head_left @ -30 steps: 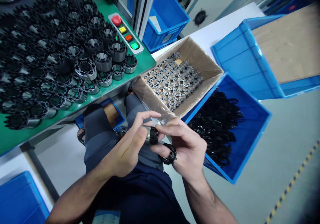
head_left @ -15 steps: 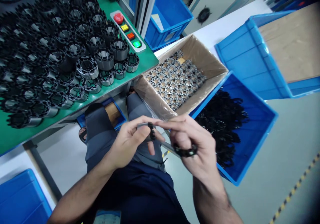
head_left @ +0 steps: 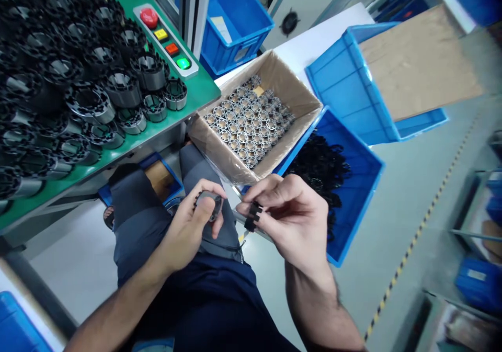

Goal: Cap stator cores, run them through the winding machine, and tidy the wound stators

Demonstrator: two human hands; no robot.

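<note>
My left hand (head_left: pixel 184 231) is closed around a round metal stator core (head_left: pixel 214 207), its thumb lying over it. Black teeth show along the core's left edge. To the right, my right hand (head_left: pixel 300 216) pinches a black toothed plastic ring (head_left: pixel 253 216) between thumb and fingers. A small gap separates the ring from the core. Both hands are above my lap, below a cardboard box (head_left: pixel 292 88) holding rows of bare metal stator cores (head_left: pixel 243 137). Beside it, a blue bin (head_left: pixel 355 205) holds a heap of black plastic rings (head_left: pixel 314 163).
On the green bench (head_left: pixel 206 88) at left stand many stator cores with black toothed caps (head_left: pixel 121 88). A button panel (head_left: pixel 167 41) sits at the bench's right end. Another blue bin (head_left: pixel 341 80) with a cardboard sheet (head_left: pixel 419 64) is at right, a blue crate (head_left: pixel 235 33) behind.
My hands have moved apart. The black ring that hung around a right-hand finger is now pinched at the fingertips. The core in my left hand has turned; the view has shifted right.
</note>
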